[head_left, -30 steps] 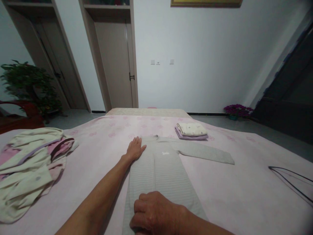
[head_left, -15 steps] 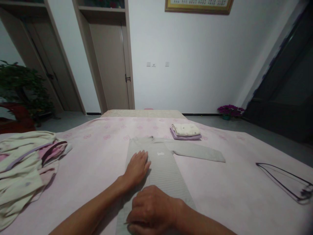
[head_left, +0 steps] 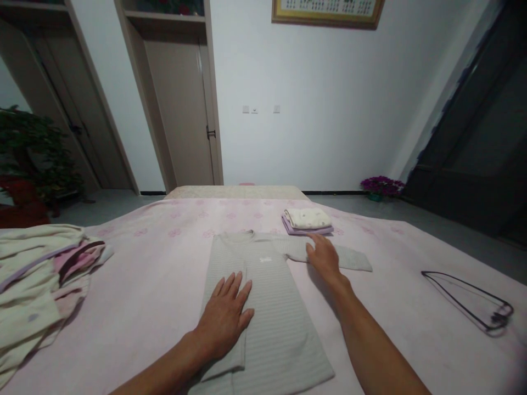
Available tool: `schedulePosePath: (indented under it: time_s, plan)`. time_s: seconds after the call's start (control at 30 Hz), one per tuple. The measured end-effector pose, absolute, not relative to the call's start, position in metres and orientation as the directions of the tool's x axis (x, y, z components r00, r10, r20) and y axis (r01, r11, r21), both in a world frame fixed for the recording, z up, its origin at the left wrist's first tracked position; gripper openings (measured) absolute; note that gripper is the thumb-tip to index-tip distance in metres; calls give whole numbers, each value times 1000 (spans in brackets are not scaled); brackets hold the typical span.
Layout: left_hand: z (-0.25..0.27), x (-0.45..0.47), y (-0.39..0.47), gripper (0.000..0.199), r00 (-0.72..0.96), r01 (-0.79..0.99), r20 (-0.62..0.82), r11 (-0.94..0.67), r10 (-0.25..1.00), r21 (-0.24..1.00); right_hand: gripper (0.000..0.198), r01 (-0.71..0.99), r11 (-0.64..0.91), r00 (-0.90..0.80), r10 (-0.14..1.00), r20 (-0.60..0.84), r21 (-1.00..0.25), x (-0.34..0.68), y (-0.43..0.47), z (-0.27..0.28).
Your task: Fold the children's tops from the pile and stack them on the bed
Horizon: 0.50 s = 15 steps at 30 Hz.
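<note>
A pale grey striped long-sleeved top (head_left: 275,307) lies flat in front of me, with a small white print on its chest. Its left side is folded inward, and that sleeve runs down the front. My left hand (head_left: 225,315) rests palm-down on this folded sleeve, fingers stretched out. The other sleeve (head_left: 356,259) still points out to the right. Over its middle is my right hand (head_left: 323,255), thumb and fingers apart; whether it touches the cloth is hard to tell.
The pink flowered cover (head_left: 144,296) spreads beneath everything. A folded stack of cream and purple cloth (head_left: 308,219) sits just beyond the right sleeve. Rumpled cream and pink clothes (head_left: 37,291) lie at left, and a black hanger (head_left: 465,282) at right.
My right hand has moved from the lower front of the top up and right to the outstretched sleeve, releasing the cloth. My left hand has slid down toward me along the folded sleeve.
</note>
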<state>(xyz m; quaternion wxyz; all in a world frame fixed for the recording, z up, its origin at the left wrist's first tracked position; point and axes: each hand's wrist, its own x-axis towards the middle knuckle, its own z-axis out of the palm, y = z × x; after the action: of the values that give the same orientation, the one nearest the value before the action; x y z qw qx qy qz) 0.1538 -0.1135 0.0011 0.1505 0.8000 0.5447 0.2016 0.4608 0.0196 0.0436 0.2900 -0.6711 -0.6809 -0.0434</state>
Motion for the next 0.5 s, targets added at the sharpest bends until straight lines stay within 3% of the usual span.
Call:
schedulePosePath:
  time_s: [0.1,0.23,0.37,0.5]
  plan:
    - [2,153,-115,58,318,796,160,-355,935,490,51,924,-227,345,844,411,-309,510,26,31]
    - [5,152,-116,56,316,797,157,-351,936,491,53,835,-470,549,746,375,-287,555,24,14]
    - [5,151,-116,56,319,796,154,-352,935,493,49,772,-570,632,735,246,-282,573,24,1]
    - [5,149,-116,53,319,763,189,-370,929,530,50,778,-569,627,734,260,-268,574,26,-2]
